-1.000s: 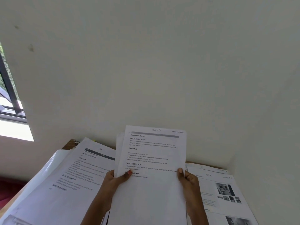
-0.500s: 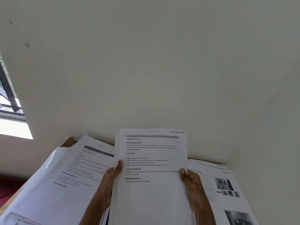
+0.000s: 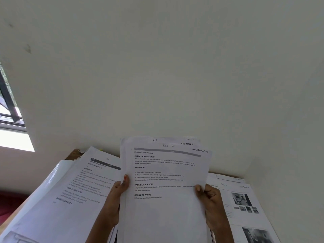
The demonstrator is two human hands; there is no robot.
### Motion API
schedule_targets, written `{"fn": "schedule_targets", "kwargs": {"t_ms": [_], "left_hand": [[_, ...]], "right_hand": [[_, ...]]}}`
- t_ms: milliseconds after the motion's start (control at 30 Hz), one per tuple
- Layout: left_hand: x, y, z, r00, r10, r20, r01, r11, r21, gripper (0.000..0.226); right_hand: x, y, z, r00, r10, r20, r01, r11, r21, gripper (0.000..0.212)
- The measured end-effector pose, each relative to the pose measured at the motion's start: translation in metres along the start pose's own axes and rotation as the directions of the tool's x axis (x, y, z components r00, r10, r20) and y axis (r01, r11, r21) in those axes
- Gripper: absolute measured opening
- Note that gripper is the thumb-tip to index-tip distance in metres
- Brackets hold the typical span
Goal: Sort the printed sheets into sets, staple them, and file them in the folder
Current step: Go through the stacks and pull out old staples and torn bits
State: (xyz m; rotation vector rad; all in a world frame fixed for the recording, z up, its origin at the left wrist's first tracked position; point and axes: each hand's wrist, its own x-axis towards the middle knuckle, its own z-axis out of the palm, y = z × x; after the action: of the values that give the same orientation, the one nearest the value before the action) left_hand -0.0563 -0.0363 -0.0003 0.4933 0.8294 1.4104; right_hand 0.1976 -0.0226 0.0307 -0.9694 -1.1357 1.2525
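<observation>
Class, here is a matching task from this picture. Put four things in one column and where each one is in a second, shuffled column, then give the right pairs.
Things
1. pillow-cover sheet
2. photo sheet
3. window
4. text sheet with a dark header bar

Places
A. at the far left edge of the view
B. lying to the left of the left hand
C. held up by both hands
D. lying to the right of the right hand

Pairs: 1-C, 2-D, 3-A, 4-B
</observation>
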Motion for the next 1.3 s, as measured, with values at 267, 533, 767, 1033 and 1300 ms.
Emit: {"fn": "schedule_targets", "kwargs": {"t_ms": [267,533,767,1033,1300], "left_hand": [[-0.006,0.001,0.007,0.993,0.021,0.115,-0.006,0.991,-0.133,0.041],[0.003,-0.014,-0.016,0.898,0.132,0.42,0.079,0.89,-0.449,0.061],[0.007,-0.021,-0.024,0.86,0.16,0.484,0.078,0.897,-0.435,0.064],[0.01,-0.005,-0.014,0.838,0.163,0.521,0.108,0.886,-0.451,0.063],[0.002,-0.007,-0.004,0.997,0.041,0.064,-0.021,0.957,-0.289,0.042]], "right_hand": [[-0.004,-0.013,0.003,0.999,-0.002,0.037,-0.002,0.994,0.112,0.039],[-0.003,-0.026,0.014,0.975,-0.19,0.119,0.205,0.97,-0.129,0.049],[-0.002,-0.029,0.027,0.947,-0.303,-0.105,0.289,0.949,-0.126,0.015],[0.0,-0.027,0.028,0.903,-0.334,-0.271,0.32,0.942,-0.097,0.03],[0.007,-0.024,0.008,0.878,-0.323,-0.354,0.349,0.937,0.012,0.028]]}}
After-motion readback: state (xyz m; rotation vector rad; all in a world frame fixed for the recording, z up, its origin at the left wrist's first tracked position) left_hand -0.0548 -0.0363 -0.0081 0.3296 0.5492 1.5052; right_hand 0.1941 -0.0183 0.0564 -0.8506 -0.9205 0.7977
